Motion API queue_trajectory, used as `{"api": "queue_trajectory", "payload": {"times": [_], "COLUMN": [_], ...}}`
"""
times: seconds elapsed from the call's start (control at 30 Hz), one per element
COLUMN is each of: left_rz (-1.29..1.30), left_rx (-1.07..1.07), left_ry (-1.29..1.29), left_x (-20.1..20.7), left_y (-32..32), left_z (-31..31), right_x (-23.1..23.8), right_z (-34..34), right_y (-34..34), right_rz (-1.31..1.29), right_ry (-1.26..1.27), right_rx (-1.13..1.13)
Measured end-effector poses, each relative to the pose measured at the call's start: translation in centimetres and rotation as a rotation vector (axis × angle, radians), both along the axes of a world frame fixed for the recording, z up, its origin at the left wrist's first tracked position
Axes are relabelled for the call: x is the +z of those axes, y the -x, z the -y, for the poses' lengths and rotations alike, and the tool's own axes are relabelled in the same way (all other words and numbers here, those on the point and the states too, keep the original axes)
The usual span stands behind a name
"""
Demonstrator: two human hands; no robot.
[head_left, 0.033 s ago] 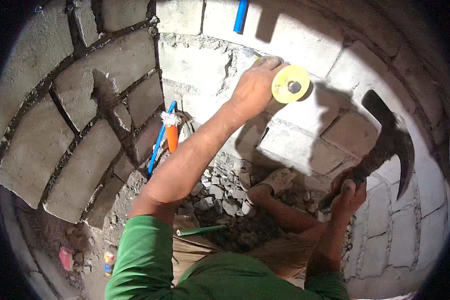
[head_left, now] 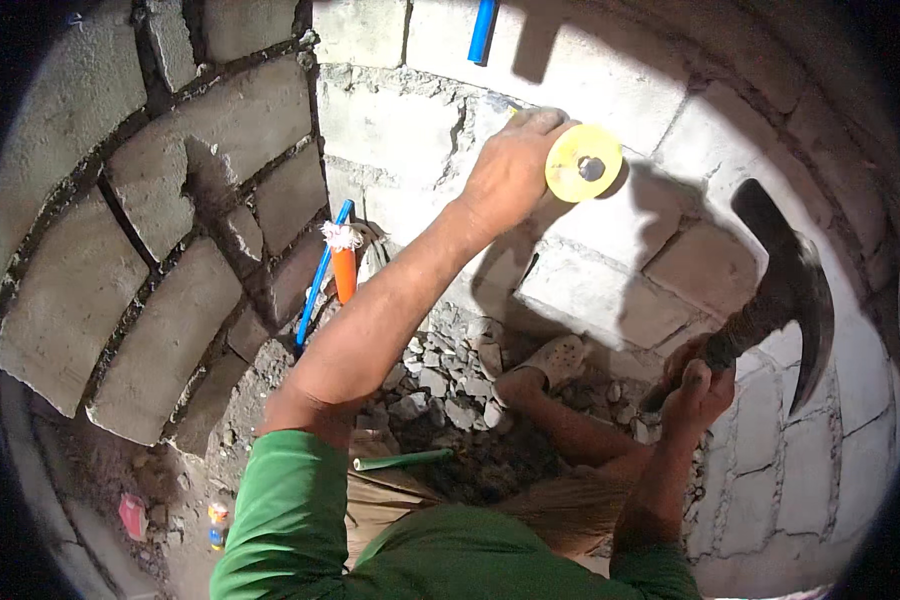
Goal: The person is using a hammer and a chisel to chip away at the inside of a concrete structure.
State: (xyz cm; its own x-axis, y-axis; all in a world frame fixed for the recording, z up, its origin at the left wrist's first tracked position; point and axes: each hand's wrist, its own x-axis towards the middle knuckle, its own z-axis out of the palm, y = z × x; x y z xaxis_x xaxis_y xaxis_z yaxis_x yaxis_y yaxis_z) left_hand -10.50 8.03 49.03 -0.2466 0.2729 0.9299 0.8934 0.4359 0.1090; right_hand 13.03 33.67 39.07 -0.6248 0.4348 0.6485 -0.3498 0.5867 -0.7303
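Observation:
My left hand [head_left: 515,165] is closed around a chisel [head_left: 591,168] with a round yellow hand guard [head_left: 570,180] at its struck end. The chisel points away from me against the pale block wall [head_left: 385,125], beside a chipped patch; my fingers hide most of its shaft, and its tip is hard to see. My right hand [head_left: 697,395] grips a hammer [head_left: 805,275] by its dark, wrapped handle. The hammer's dark head, with a long curved claw, is raised to the right, apart from the chisel.
Rubble [head_left: 440,385] lies at the wall's foot by a clog-shod foot [head_left: 558,362]. In the left corner stand a blue tube [head_left: 317,285] and an orange-handled brush [head_left: 344,272]. Another blue tube [head_left: 482,35] is on the wall; a green tube [head_left: 402,460] lies near my lap.
The hammer has swung slightly right and downward in my right hand. The chisel's yellow guard has shifted a little up and to the right.

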Motion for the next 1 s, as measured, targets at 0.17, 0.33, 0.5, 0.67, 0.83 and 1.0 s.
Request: {"api": "queue_trajectory", "payload": {"times": [0.17, 0.33, 0.5, 0.67, 0.83, 1.0], "left_rz": [0.047, 0.031, 0.047, 0.067, 0.114, 0.115], "left_rx": [-0.024, 0.0, 0.014, -0.035, 0.017, 0.038], "left_ry": [-0.046, -0.017, -0.013, -0.009, 0.001, 0.016], "left_x": [0.3, -0.4, -1.0, -0.8, -0.9, 0.1], "left_y": [0.1, 0.2, 0.7, 1.0, 0.9, 0.9], "left_z": [-0.3, -0.3, -0.1, 0.0, 0.1, -0.5], "right_x": [-2.9, -4.0, -3.0, -4.2, -2.1, -1.7], "right_z": [3.0, 1.1, -0.6, 0.7, -0.5, 3.2], "right_y": [6.6, 6.8, 7.3, 9.5, 5.4, 9.5], "right_rz": [-0.181, -0.074, -0.358, 0.051, -0.191, 0.162], "right_ry": [-0.08, -0.493, -0.288, -0.431, 0.18, -0.153], "right_rx": [0.013, -0.088, 0.922, -0.191, 0.619, 0.243]}}
